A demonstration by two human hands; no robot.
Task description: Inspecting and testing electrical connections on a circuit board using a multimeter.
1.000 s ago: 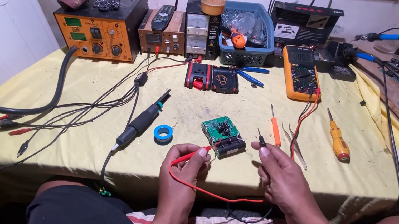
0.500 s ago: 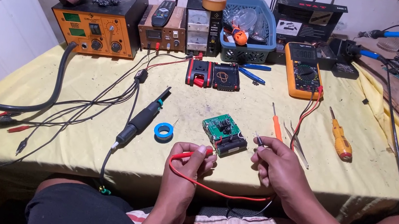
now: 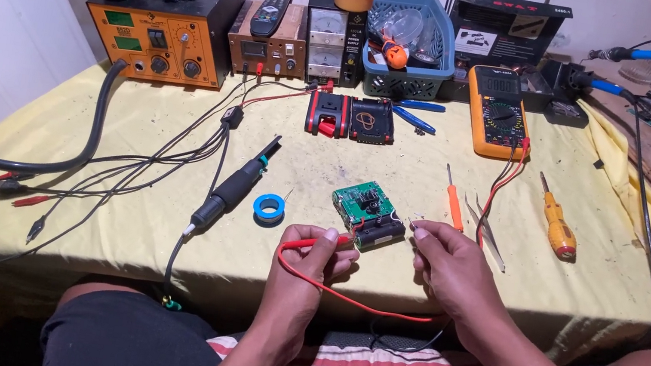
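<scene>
Both hands (image 3: 314,255) (image 3: 451,268) closed in on boxy green circuit board (image 3: 363,202)

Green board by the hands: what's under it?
The green board sits on dark cylindrical cells; one shows fully at the near edge. Any others, and the cloth beneath, are covered.

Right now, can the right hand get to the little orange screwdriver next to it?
Probably yes. The right hand rests just below the small orange screwdriver, and only bare yellow tablecloth lies between them. The tweezers sit off to the side, not in the way.
</scene>
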